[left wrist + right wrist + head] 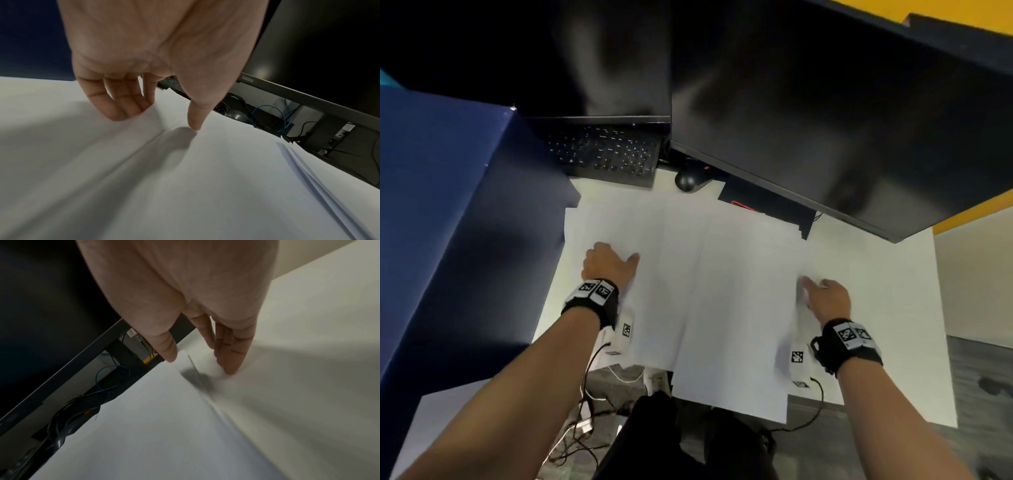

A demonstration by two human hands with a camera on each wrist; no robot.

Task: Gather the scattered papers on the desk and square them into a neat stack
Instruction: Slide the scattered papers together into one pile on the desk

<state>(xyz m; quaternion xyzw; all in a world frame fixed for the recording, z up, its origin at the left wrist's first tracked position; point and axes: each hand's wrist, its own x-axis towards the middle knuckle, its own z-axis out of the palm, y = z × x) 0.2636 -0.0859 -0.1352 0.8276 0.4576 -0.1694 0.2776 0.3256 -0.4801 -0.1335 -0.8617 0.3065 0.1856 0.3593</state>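
**Both hands on the outer edges of the spread sheets**

Head view: I take the large black monitor (842, 120) as my landmark. The white papers (688, 291) lie overlapped on the white desk (893, 308) just in front of it, fanned from the blue partition (448, 205) side across to below the screen's lower edge, with one sheet hanging over the near desk edge. My left hand (607, 265) rests on the sheets farthest from the monitor; my right hand (825, 298) sits at the right border of the spread, nearer the screen. A keyboard (606, 154) and a mouse (686, 180) lie at the monitor's left, beyond the papers.

Left wrist view: the left hand (144, 65) holds nothing. Its fingers (123, 105) are loosely bent with the tips down on paper, the thumb (195, 116) touching a sheet beside a raised edge. More sheet edges (308, 170) fan out toward the monitor's base.

Right wrist view: the right hand (195, 305) is flat and extended, holding nothing. Its fingertips (230, 366) press at a sheet's edge (195, 368), blurred by motion, with the thumb nearer the screen.

My judgement: this is the gathering stroke. To do it well I should keep the pressure light, slide both borders inward together so the sheets ride over each other rather than buckle, and draw the overhanging sheet back onto the desk first.
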